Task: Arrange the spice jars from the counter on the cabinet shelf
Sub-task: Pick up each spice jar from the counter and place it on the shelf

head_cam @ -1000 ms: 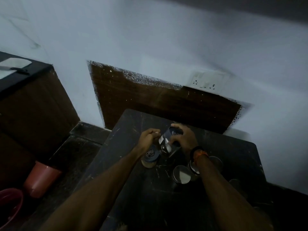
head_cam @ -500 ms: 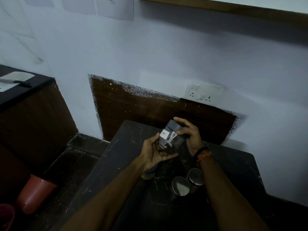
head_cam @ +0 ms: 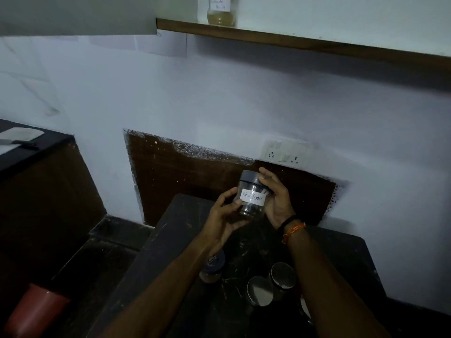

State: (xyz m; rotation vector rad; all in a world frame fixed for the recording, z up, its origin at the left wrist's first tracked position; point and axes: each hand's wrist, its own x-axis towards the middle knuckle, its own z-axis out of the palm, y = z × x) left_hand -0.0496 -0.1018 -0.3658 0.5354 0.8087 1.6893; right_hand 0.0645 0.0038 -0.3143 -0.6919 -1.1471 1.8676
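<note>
A clear glass jar with a grey lid and a white label reading "Black Pepper" is held upright above the dark counter. My left hand cups its lower left side and my right hand grips its right side and lid. On the counter below stand a blue-lidded jar and two steel-lidded jars. High on the wall runs a wooden shelf with one labelled jar of yellowish spice on it.
A closed grey cabinet door hangs left of the shelf. A socket plate sits on the wall behind the counter. At left, a knife lies on another counter; a reddish bucket stands on the floor.
Both hands have lifted the Black Pepper jar off the counter and turned it upright with the label facing me. My view has tilted up, bringing the shelf into sight.
</note>
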